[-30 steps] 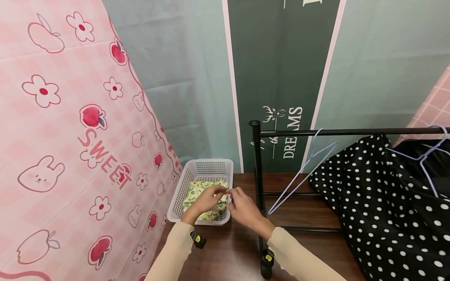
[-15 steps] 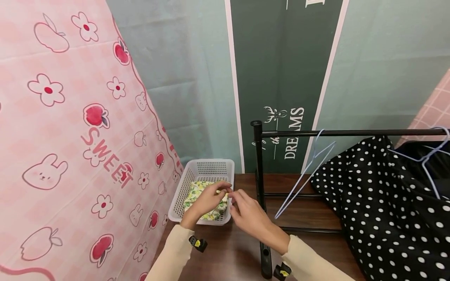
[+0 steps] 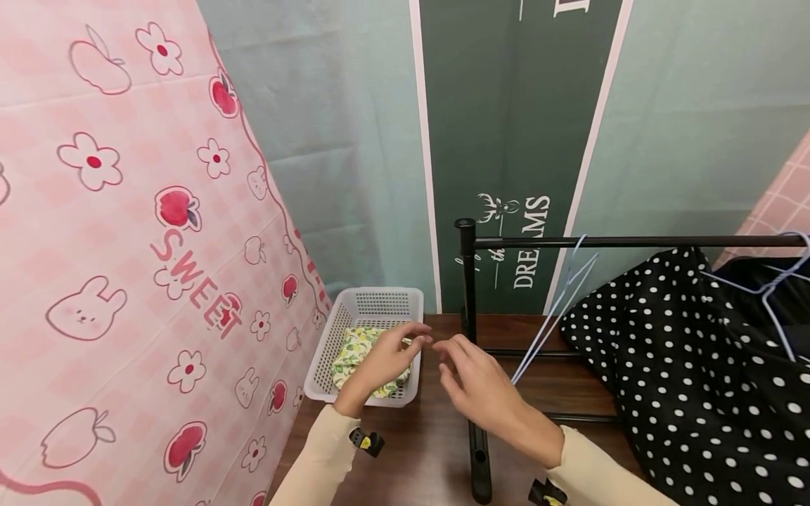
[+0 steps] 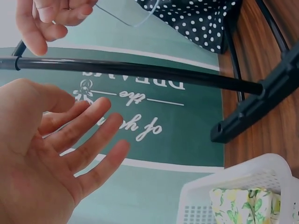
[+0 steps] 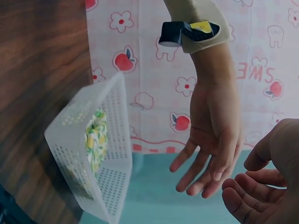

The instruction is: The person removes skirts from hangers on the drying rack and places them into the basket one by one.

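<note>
My left hand [image 3: 384, 360] hovers over the right part of a white perforated plastic basket [image 3: 380, 303], its fingers loosely bent around nothing. Inside the basket lies a folded cloth with a yellow and green lemon print [image 3: 351, 355], partly covered by that hand in the head view. To the right, my right hand [image 3: 484, 386] is in front of the rack's upright post, fingertips facing the left hand's and nothing between them. In the left wrist view, the left palm [image 4: 46, 158] shows bare with fingers spread. The right wrist view shows the right fingers [image 5: 250, 193] relaxed too.
A black clothes rack [image 3: 633, 242] stands at the right. One light blue wire hanger [image 3: 557, 309] hangs bare from its rail; a black polka-dot garment [image 3: 677, 337] hangs farther right. A pink printed cloth wall [image 3: 158, 246] borders the left, above the brown wooden surface [image 3: 405, 450].
Both hands have drawn away from the cloth in the basket, the right one farther to the right, widening the gap between them. The bare hanger has turned on the rail.
</note>
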{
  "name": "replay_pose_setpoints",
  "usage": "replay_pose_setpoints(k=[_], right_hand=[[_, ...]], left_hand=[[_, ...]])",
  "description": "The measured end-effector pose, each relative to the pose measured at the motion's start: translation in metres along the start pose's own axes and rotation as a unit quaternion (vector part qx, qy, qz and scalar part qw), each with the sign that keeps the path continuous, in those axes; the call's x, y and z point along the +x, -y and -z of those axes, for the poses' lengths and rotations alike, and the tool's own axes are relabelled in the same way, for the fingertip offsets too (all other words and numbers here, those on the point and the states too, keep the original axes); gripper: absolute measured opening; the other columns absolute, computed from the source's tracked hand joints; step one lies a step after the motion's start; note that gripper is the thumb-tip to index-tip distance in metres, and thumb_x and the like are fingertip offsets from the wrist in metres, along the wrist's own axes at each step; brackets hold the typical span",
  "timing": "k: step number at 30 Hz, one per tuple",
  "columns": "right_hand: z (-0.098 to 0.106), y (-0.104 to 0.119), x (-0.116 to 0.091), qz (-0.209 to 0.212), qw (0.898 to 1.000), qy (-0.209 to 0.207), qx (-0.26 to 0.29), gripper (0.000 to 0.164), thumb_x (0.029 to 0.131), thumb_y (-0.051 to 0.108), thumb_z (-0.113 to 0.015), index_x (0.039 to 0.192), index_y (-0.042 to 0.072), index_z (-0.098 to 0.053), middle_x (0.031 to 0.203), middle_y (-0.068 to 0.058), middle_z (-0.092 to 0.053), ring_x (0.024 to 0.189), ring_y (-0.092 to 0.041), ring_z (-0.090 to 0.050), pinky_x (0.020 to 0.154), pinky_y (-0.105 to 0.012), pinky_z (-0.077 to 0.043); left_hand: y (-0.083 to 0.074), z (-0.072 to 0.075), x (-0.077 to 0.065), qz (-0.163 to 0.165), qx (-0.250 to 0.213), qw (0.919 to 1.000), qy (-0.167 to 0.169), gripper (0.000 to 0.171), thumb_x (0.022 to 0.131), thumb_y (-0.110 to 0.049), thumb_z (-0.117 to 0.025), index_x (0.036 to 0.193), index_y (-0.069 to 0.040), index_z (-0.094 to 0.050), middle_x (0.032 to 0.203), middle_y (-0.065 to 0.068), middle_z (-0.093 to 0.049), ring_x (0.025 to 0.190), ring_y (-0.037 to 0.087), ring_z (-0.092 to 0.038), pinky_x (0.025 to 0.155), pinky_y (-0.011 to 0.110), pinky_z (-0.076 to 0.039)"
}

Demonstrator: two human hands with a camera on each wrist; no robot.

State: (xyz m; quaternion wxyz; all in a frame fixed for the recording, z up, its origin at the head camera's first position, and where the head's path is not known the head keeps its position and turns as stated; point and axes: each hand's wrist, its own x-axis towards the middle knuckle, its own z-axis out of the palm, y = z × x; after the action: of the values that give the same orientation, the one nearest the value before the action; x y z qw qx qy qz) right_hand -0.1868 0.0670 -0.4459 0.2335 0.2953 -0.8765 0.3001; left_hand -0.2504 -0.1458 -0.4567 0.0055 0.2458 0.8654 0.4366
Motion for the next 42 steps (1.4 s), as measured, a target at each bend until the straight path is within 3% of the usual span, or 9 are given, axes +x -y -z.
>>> replay_pose_setpoints(k=[7, 21, 30, 37, 42], right_hand=[[0.022, -0.010, -0.002, 0.004, 0.999, -0.025, -0.032, 0.027, 0.094, 0.003, -0.075, 0.119, 0.009, -0.070, 0.092, 0.007, -0.062, 0.075, -0.001, -0.052, 0.063, -0.022, -0.048], [0.053, -0.026, -0.007, 0.003, 0.996, -0.080, -0.040, 0.026, 0.091, -0.001, -0.073, 0.115, 0.009, -0.073, 0.096, 0.002, -0.072, 0.075, -0.004, -0.062, 0.064, -0.026, -0.053], [0.070, -0.042, -0.010, -0.032, 0.992, -0.106, -0.066, 0.022, 0.093, 0.001, -0.073, 0.113, 0.010, -0.074, 0.090, 0.006, -0.067, 0.069, -0.003, -0.053, 0.059, -0.024, -0.047], [0.086, -0.060, -0.013, -0.050, 0.985, -0.143, -0.083, 0.019, 0.093, 0.000, -0.071, 0.110, 0.008, -0.075, 0.083, 0.006, -0.064, 0.067, -0.006, -0.056, 0.060, -0.015, -0.042], [0.097, -0.069, -0.014, -0.066, 0.981, -0.159, -0.089, 0.018, 0.094, 0.000, -0.070, 0.109, 0.007, -0.076, 0.084, 0.002, -0.067, 0.067, -0.008, -0.055, 0.060, -0.013, -0.040]], left_hand=[[-0.011, -0.005, 0.007, 0.005, 0.014, 0.9996, -0.022, 0.034, 0.112, -0.033, -0.057, 0.138, -0.014, -0.067, 0.129, 0.003, -0.074, 0.118, 0.019, -0.071, 0.097, 0.041, -0.059], [-0.023, -0.017, 0.027, -0.034, -0.010, 0.9973, -0.065, 0.029, 0.112, -0.024, -0.059, 0.136, -0.011, -0.067, 0.119, 0.004, -0.077, 0.110, 0.018, -0.072, 0.092, 0.032, -0.059], [-0.029, -0.027, 0.045, -0.034, -0.018, 0.9966, -0.072, 0.032, 0.111, -0.018, -0.058, 0.141, -0.008, -0.063, 0.124, 0.008, -0.073, 0.121, 0.023, -0.068, 0.098, 0.041, -0.057], [-0.034, -0.038, 0.059, -0.046, -0.025, 0.9962, -0.070, 0.037, 0.110, -0.012, -0.058, 0.146, -0.005, -0.057, 0.137, 0.013, -0.062, 0.125, 0.026, -0.065, 0.098, 0.035, -0.059], [-0.038, -0.042, 0.067, -0.031, -0.030, 0.9969, -0.065, 0.040, 0.110, -0.013, -0.058, 0.150, -0.007, -0.053, 0.140, 0.011, -0.060, 0.128, 0.024, -0.063, 0.096, 0.033, -0.059]])
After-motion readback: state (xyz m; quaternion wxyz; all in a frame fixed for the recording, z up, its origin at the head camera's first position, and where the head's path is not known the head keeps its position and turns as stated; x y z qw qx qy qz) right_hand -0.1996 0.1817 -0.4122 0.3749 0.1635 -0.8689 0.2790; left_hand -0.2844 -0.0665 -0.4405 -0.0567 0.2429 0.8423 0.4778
